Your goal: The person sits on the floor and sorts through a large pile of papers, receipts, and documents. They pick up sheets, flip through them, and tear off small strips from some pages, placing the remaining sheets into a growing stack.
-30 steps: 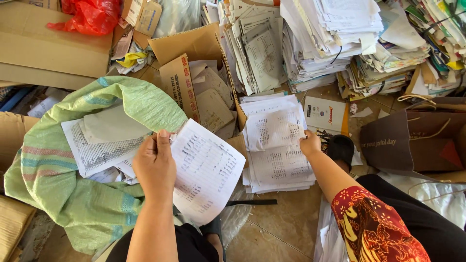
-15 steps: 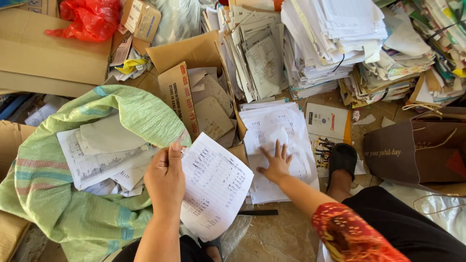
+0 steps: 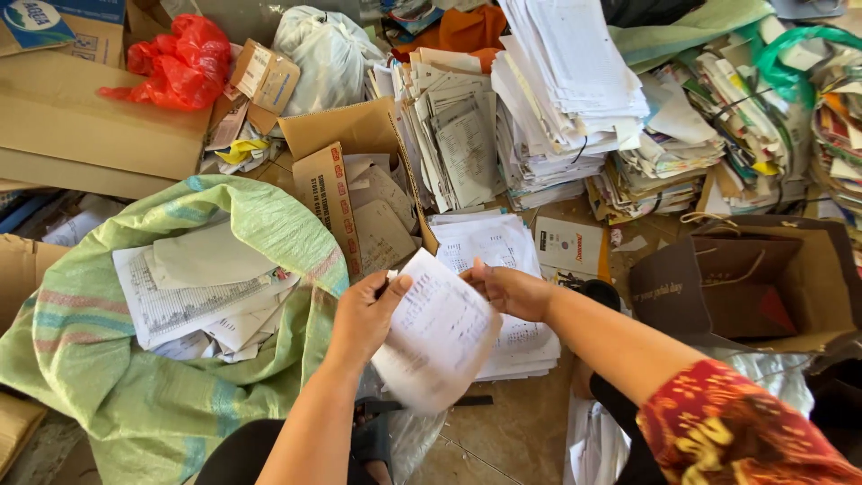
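Observation:
Both my hands hold one printed white sheet (image 3: 442,337) in front of me. My left hand (image 3: 364,314) grips its left edge, thumb on top. My right hand (image 3: 510,289) pinches its upper right edge. The sheet hangs tilted over a low stack of printed papers (image 3: 498,247) on the floor. To the left, a green woven sack (image 3: 193,359) lies open, with several loose sheets (image 3: 193,287) inside its mouth.
An open cardboard box (image 3: 346,166) of scrap paper stands behind the sack. Tall paper piles (image 3: 557,99) fill the back. A brown paper bag (image 3: 759,283) sits at right, a flat carton (image 3: 85,126) and red plastic bag (image 3: 180,58) at back left.
My right hand left the floor stack and came up to take the sheet's right edge. The sheet shifted right, toward the middle, now held by both hands.

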